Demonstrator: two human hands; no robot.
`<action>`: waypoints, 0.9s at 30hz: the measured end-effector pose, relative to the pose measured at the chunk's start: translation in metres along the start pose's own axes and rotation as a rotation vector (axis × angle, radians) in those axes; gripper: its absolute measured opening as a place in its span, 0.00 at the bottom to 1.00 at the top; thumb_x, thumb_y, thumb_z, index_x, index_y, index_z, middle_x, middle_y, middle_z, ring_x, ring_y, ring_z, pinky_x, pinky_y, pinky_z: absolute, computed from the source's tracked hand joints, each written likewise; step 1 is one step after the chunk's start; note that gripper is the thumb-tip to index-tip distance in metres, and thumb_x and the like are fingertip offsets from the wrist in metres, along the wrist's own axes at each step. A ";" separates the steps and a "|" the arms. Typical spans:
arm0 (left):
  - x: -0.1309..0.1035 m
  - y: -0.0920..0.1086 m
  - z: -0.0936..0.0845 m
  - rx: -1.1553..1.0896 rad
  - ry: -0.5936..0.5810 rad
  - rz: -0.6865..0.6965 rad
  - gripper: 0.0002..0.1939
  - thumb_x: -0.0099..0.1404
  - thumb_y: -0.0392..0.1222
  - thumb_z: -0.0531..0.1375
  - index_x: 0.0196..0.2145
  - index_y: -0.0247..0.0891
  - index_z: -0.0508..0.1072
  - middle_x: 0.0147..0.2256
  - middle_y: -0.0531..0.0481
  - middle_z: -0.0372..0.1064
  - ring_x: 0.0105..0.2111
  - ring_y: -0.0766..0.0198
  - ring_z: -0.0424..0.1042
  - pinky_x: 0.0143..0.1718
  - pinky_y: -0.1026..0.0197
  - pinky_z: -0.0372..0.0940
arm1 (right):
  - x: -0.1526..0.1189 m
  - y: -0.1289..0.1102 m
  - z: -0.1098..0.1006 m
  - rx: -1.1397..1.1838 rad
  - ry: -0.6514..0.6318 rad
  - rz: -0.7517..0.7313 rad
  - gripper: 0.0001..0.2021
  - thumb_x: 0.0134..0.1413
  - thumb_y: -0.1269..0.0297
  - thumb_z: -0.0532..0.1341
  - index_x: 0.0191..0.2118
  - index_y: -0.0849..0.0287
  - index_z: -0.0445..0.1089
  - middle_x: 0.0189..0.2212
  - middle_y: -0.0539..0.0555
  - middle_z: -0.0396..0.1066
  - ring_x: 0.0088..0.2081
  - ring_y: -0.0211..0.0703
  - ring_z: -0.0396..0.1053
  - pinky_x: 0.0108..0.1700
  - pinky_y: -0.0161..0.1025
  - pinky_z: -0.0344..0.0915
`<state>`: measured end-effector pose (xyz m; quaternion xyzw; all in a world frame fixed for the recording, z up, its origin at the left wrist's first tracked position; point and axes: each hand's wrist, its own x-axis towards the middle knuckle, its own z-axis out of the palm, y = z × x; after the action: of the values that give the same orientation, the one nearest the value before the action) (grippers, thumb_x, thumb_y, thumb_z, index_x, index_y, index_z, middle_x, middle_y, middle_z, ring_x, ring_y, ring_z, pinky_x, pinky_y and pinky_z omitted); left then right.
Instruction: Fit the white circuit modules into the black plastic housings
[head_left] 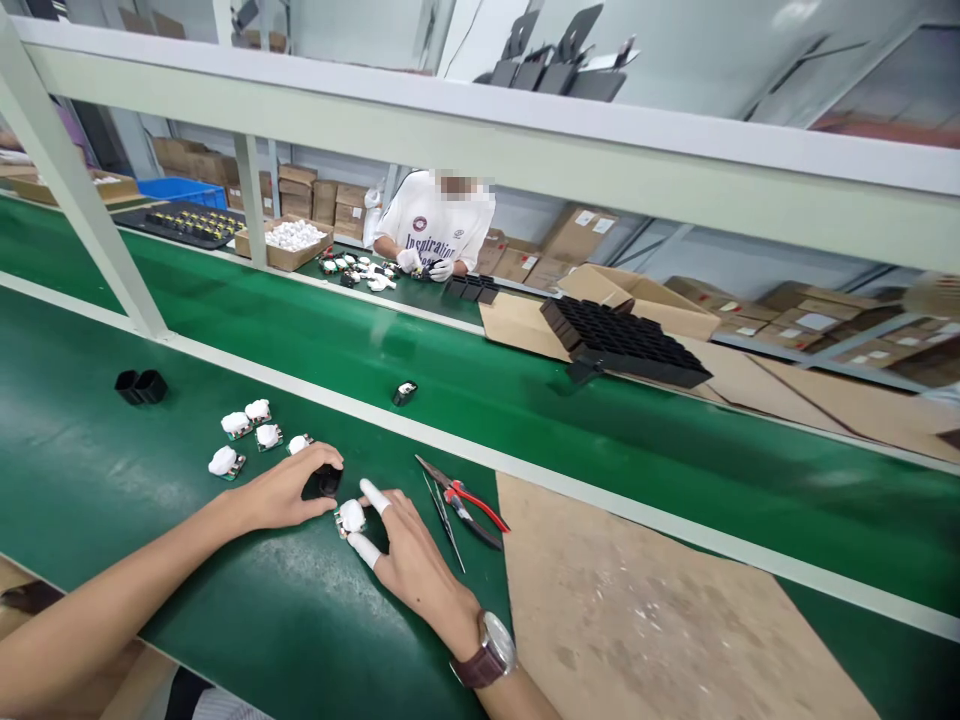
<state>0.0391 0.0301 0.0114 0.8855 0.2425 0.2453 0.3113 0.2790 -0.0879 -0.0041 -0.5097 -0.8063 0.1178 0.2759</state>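
My left hand curls its fingers and thumb around a black plastic housing just above the green bench. Beside it, my right hand has thumb and fingers at a small circuit board with a white lump on top. White finger cots cover its thumb and index finger. Behind my left hand lie several similar boards, one partly hidden by that hand. To the right of my right hand rest red-and-black pliers and metal tweezers.
Two black housings stand at the left. A filled housing sits on the green conveyor belt. Cardboard covers the bench at right. Across the belt, a gloved co-worker handles parts near a black housing stack. A beam crosses above.
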 end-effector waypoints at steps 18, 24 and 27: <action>-0.015 0.009 0.020 -0.043 -0.027 -0.016 0.38 0.74 0.41 0.63 0.73 0.50 0.49 0.60 0.42 0.70 0.60 0.52 0.72 0.62 0.46 0.70 | -0.004 -0.017 -0.016 0.016 0.384 -0.128 0.32 0.61 0.80 0.65 0.68 0.59 0.60 0.55 0.65 0.70 0.59 0.56 0.69 0.57 0.56 0.74; -0.016 0.013 0.022 -0.018 -0.022 0.061 0.37 0.75 0.38 0.61 0.74 0.47 0.49 0.62 0.39 0.67 0.61 0.52 0.70 0.62 0.47 0.71 | -0.005 -0.018 -0.011 0.022 0.376 -0.186 0.34 0.62 0.82 0.64 0.70 0.61 0.58 0.54 0.66 0.73 0.58 0.56 0.71 0.55 0.55 0.76; -0.016 0.015 0.021 0.008 -0.034 0.087 0.36 0.75 0.35 0.60 0.74 0.46 0.50 0.63 0.38 0.66 0.63 0.51 0.68 0.63 0.47 0.69 | -0.005 -0.018 -0.011 0.015 0.328 -0.169 0.35 0.62 0.81 0.63 0.72 0.61 0.55 0.54 0.66 0.72 0.57 0.56 0.71 0.55 0.56 0.76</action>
<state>0.0431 0.0014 0.0019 0.9004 0.1994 0.2427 0.3010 0.2732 -0.1015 0.0117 -0.4504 -0.7898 0.0155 0.4162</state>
